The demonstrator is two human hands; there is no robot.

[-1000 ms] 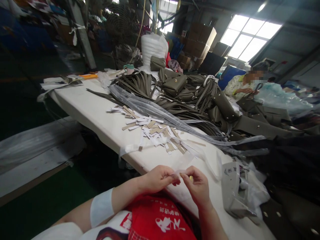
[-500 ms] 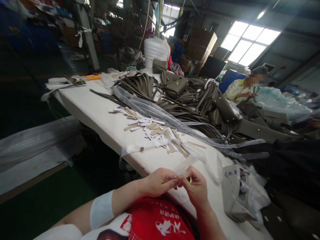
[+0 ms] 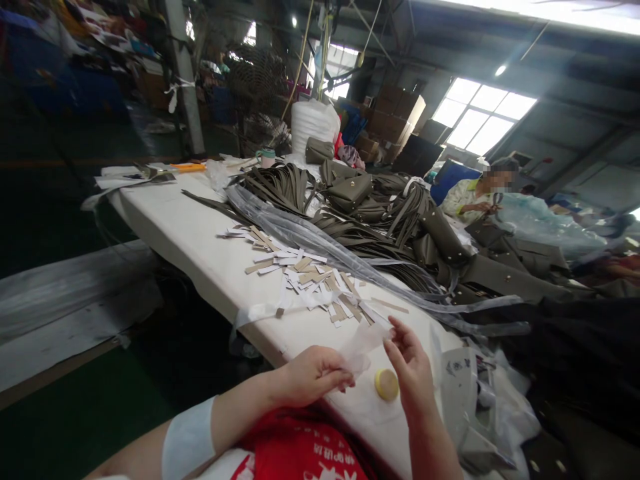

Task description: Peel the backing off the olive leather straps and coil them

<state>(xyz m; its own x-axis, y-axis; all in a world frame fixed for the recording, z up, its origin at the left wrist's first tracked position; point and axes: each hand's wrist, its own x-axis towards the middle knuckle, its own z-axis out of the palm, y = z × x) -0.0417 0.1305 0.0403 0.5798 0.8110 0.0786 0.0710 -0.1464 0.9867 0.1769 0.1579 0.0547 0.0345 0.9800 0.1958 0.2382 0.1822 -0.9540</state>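
Observation:
My left hand pinches the lower end of a thin, see-through white strip near the table's front edge. My right hand has its fingers spread and touches the strip's upper end with its fingertips. A small round yellow disc lies on the white table just below and between my hands. A scatter of white and tan paper strips lies on the table beyond my hands.
Olive-green straps and bags with a long clear plastic sleeve fill the table's far side. A grey device sits at my right. Another person sits across the table. An orange tool lies at the far left end.
My hands have drawn apart. The right hand has opened and risen, and the yellow disc that was by its fingers now lies on the table. The camera tilted up slightly.

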